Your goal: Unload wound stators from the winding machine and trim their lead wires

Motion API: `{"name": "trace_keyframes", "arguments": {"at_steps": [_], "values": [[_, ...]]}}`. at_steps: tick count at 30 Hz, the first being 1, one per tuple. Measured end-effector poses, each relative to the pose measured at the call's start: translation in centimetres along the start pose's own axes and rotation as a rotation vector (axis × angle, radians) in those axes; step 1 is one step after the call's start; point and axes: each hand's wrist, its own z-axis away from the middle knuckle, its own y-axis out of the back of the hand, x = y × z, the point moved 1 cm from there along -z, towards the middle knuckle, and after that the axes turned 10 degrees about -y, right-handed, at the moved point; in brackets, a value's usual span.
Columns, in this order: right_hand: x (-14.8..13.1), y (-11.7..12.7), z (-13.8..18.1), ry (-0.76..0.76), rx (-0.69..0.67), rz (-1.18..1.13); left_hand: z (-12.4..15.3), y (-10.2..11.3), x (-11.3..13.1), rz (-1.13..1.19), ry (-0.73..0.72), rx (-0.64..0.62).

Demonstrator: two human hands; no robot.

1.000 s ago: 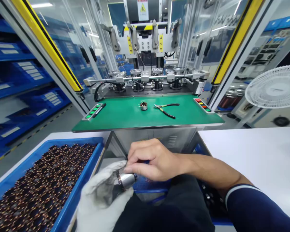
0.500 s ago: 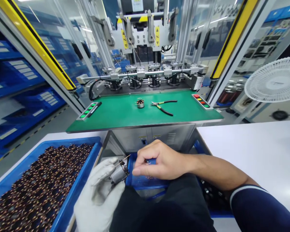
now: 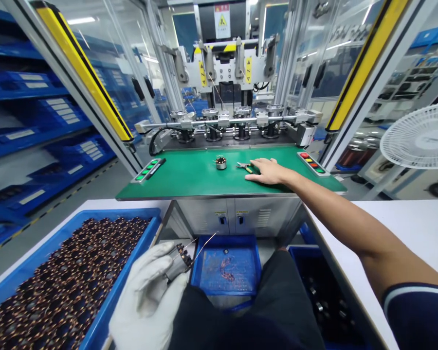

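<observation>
My left hand (image 3: 142,296), in a white glove, is closed around a grey cylindrical motor stator (image 3: 175,265) above my lap. Copper wire ends stick out of the stator towards the upper right. Over on the green mat (image 3: 186,182), my bare right hand (image 3: 268,171) reaches onto a pair of wire cutters (image 3: 244,166), its fingers stretched out over the handles. Only the jaws and a bit of yellow-black handle show; the palm hides the rest. Left of the cutters stands another wound stator (image 3: 221,164) with wire ends on top.
Many copper-wound parts fill a blue tray (image 3: 154,228) at left. Below the bench, a blue bin (image 3: 241,287) holds wire scraps; a dark-filled crate (image 3: 299,250) is at right. A winding machine (image 3: 241,116) stands behind the mat, with button panels (image 3: 313,164) and a white fan (image 3: 419,136) at right.
My right hand has gone from beside the held stator, forward and right, to the wire cutters on the mat. A second wire end of the held stator now points outward. The view has shifted slightly.
</observation>
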Motion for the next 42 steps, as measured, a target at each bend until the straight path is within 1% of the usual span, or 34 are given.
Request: {"name": "trace_keyframes", "arguments": {"at_steps": [2, 4, 5, 7, 9, 10, 11, 13, 16, 18, 20, 26, 32, 34, 37, 38, 40, 42], "values": [[0.0, 0.0, 1.7, 0.039, -0.028, 0.04, 0.1, 0.4, -0.2, -0.008, -0.007, -0.01], [-0.2, -0.1, 4.1, 0.135, -0.022, 0.096, 0.1, 0.9, -0.5, -0.02, -0.024, -0.013], [-0.2, -0.3, 5.4, 0.197, 0.006, 0.119, 0.1, 1.0, -0.6, -0.024, -0.029, -0.017], [-0.6, -1.2, 8.4, 0.337, 0.121, 0.095, 0.0, 1.2, -0.9, -0.026, -0.043, -0.029], [-1.6, -2.7, 11.8, 0.49, 0.231, -0.097, -0.1, 1.0, -1.2, -0.022, -0.059, -0.04], [-2.4, -3.7, 13.5, 0.564, 0.248, -0.254, -0.2, 0.9, -1.3, -0.021, -0.064, -0.043], [-3.3, -4.8, 15.2, 0.619, 0.223, -0.432, -0.2, 0.7, -1.3, -0.021, -0.073, -0.046], [-5.5, -7.2, 18.0, 0.664, 0.117, -0.745, -0.3, 0.4, -1.4, -0.03, -0.092, -0.056], [-8.5, -9.8, 20.5, 0.731, 0.001, -1.084, -0.2, 0.2, -1.2, -0.064, -0.122, -0.084], [-9.8, -10.7, 20.9, 0.785, -0.058, -1.234, -0.1, 0.2, -1.1, -0.091, -0.139, -0.103], [-10.4, -10.9, 20.7, 0.815, -0.106, -1.287, -0.1, 0.3, -0.9, -0.119, -0.155, -0.117], [-10.7, -10.4, 19.9, 0.831, -0.108, -1.277, 0.0, 0.3, -0.8, -0.175, -0.164, -0.141], [-10.6, -10.7, 20.1, 0.78, -0.096, -1.29, 0.1, 0.0, -0.8, -0.176, -0.125, -0.136], [-10.3, -10.8, 20.2, 0.727, -0.147, -1.304, 0.1, 0.1, -0.9, -0.177, -0.115, -0.143], [-9.8, -10.7, 20.5, 0.598, -0.285, -1.349, 0.1, 0.3, -1.2, -0.179, -0.131, -0.142], [-9.7, -10.6, 20.6, 0.585, -0.323, -1.365, 0.2, 0.4, -1.3, -0.177, -0.124, -0.133], [-9.6, -10.2, 20.8, 0.627, -0.36, -1.379, 0.4, 0.5, -1.6, -0.165, -0.076, -0.107], [-9.6, -9.8, 21.0, 0.697, -0.367, -1.37, 0.6, 0.6, -1.9, -0.145, 0.0, -0.089]]}}
